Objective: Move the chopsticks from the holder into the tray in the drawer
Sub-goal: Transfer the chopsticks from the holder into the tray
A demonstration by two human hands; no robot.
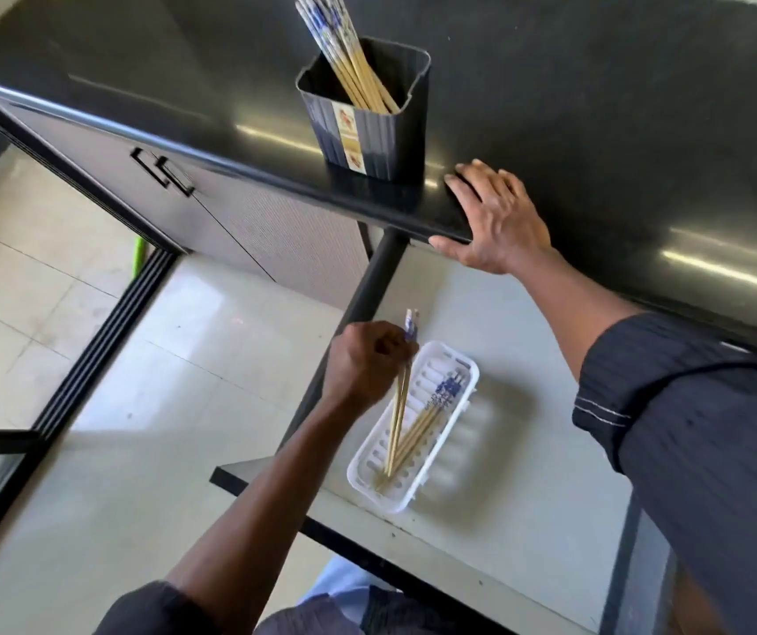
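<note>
Several chopsticks already lie in the tray, my left hand grips another pair over it, my right hand rests open-palmed on the counter edge, and a bundle remains in the holder.

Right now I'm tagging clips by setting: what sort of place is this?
Probably a home kitchen: a dark countertop, a holder of chopsticks, and an open drawer with a white tray.

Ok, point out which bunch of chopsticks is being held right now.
The pair in the left hand, tips down in the white tray. The chopsticks beside them lie flat in the tray; the others stand in the dark holder.
</note>
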